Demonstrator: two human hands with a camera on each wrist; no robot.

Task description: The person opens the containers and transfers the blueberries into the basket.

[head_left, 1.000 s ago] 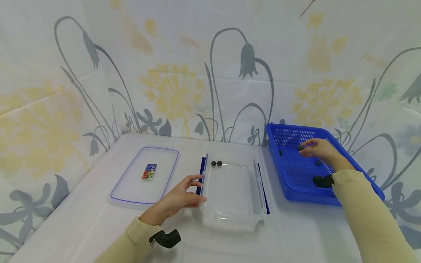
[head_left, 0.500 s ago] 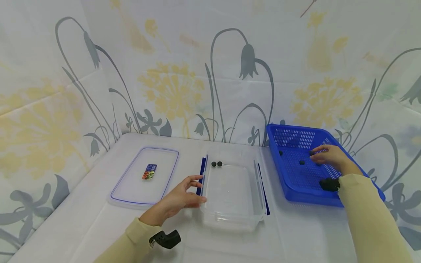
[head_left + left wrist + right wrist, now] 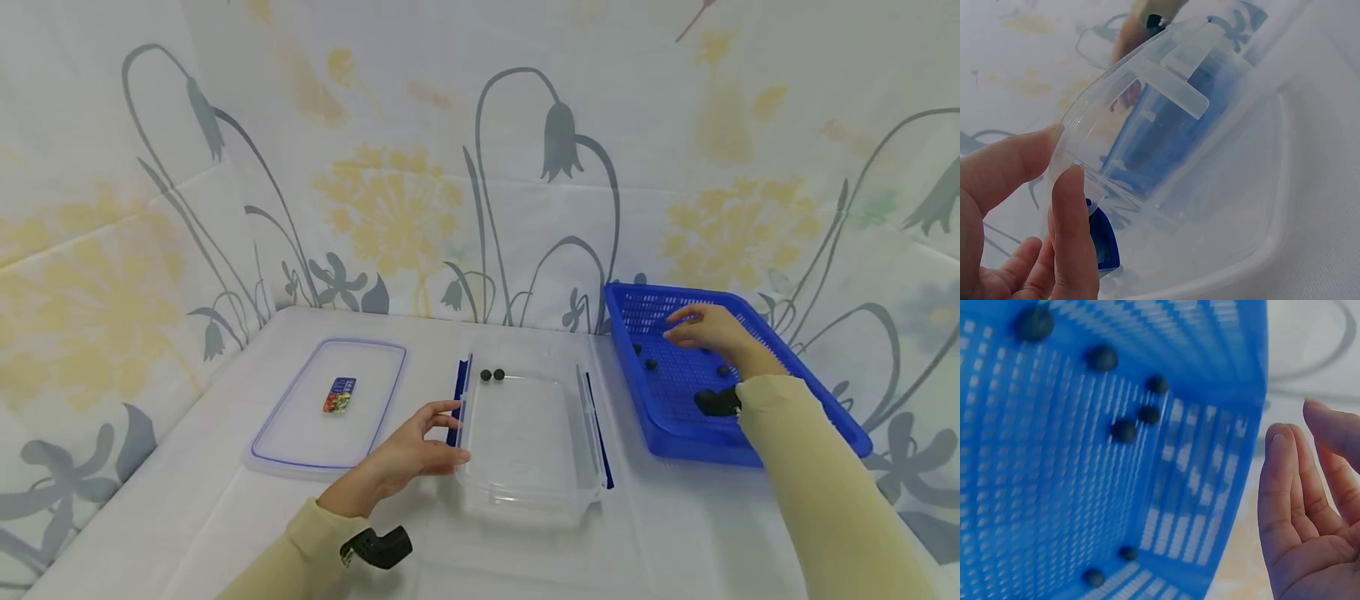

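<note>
My left hand (image 3: 408,454) pinches the left rim of a clear plastic food container (image 3: 517,492) between thumb and fingers. In the left wrist view the thumb and index finger lie on either side of that thin clear wall. Two small dark balls (image 3: 492,375) sit side by side at the container's far left. Over a blue perforated basket (image 3: 712,450) hovers my right hand (image 3: 716,333), thumb apart from the fingers and holding nothing. Several more dark balls (image 3: 1102,357) lie scattered along the basket's floor and edges; the right hand (image 3: 1316,506) is beyond its rim in the right wrist view.
A clear lid (image 3: 300,425) with a blue seal and a small printed label lies flat to the left of the container. Dark blue side clasps (image 3: 600,433) hang down along the container. Flower-printed cloth (image 3: 405,208) rises behind the white-covered table (image 3: 210,492).
My right hand held a dark ball one second ago, moved right over the basket, then back left and up with nothing in it. One ball has rolled left. My left hand stays put.
</note>
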